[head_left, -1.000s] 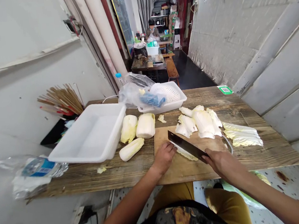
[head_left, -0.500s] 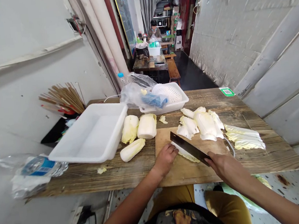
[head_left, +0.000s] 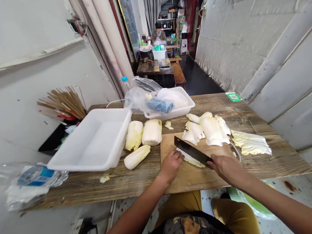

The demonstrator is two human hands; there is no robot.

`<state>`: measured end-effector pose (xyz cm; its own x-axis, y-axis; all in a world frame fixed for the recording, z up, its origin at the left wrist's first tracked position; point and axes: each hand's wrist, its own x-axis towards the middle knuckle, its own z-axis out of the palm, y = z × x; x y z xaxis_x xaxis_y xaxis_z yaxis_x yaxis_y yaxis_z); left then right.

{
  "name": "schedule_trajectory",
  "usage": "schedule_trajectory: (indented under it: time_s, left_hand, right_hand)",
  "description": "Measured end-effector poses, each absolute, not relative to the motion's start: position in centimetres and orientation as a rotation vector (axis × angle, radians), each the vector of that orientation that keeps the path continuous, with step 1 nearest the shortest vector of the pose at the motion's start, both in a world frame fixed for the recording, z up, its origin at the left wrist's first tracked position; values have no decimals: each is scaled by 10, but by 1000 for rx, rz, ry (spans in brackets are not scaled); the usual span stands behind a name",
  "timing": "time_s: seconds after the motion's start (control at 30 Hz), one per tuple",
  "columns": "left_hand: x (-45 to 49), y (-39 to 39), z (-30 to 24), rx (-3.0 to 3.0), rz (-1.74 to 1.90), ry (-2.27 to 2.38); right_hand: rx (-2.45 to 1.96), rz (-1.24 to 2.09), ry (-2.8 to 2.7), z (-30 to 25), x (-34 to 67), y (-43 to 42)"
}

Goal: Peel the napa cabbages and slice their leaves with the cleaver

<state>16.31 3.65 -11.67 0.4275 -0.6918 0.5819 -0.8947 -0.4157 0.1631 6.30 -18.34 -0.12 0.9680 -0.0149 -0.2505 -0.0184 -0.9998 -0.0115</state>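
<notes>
My right hand [head_left: 224,166] is closed round the handle of a dark cleaver [head_left: 192,152], its blade slanting up to the left. Under and beside the blade lies a cabbage leaf [head_left: 196,162] on the wooden cutting board [head_left: 185,182]. The fingers of my left hand [head_left: 172,164] are curled over the left end of that leaf, close to the blade. Beyond the cleaver is a pile of pale cabbage leaves [head_left: 211,129], partly on the board. Further right rests a stack of leaf strips [head_left: 251,142]. Left of the board sit cabbage pieces [head_left: 151,132].
An empty white tub [head_left: 87,141] stands at left, with a plastic bottle [head_left: 36,175] beside it. Behind the cabbage is a white tray [head_left: 184,108] with plastic bags [head_left: 140,100]. Skewers [head_left: 62,104] stand by the wall. Another person [head_left: 158,33] sits far back.
The whole view has shifted slightly left. My right hand and the cleaver have moved a little closer to my left hand, which keeps its place on the leaf.
</notes>
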Motion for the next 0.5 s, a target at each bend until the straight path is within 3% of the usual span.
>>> schedule_trajectory:
  time_s: [0.23,0.5]
  left_hand:
    - [164,38,-121,2303,515,-1296]
    - [167,49,-95,2334,402,-1453]
  right_hand:
    - [-3131,393,22,-4,12,-217]
    - [-2888,-232,198,-8,-57,-254]
